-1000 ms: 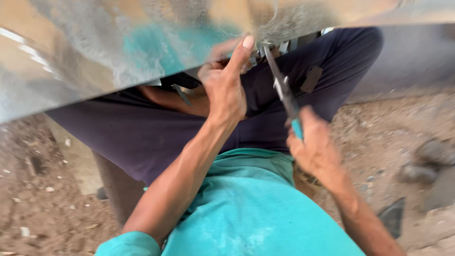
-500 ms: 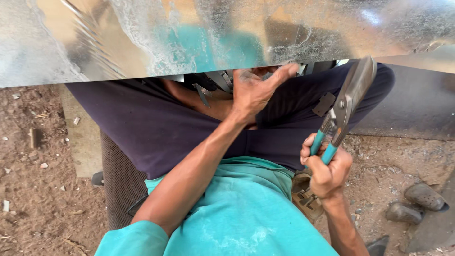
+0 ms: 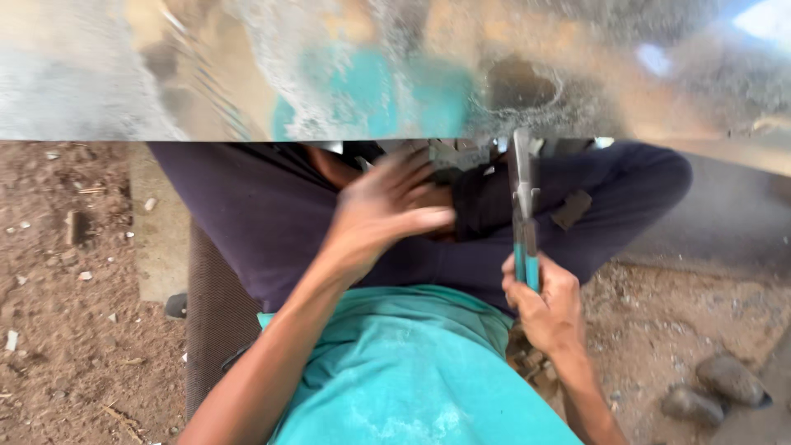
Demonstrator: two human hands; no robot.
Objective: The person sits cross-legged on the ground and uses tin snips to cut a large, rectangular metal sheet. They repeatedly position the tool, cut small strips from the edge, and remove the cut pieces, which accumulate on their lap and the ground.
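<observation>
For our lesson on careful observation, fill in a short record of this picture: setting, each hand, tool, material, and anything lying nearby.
Setting: seated person, dirt ground
Left hand: open, blurred, just below the sheet's edge, holds nothing
Right hand: closed around the snips' handles
Tool: metal snips with teal grips, blades pointing up to the sheet's edge
Material: shiny metal sheet across the top
Nearby: stones on the right

Snips swing upright to the sheet edge
The right hand [image 3: 548, 309] turns the tin snips [image 3: 523, 206] from tilted to vertical, blades now meeting the metal sheet [image 3: 247, 74]; the left hand [image 3: 387, 214] drops lower, blurred.
</observation>
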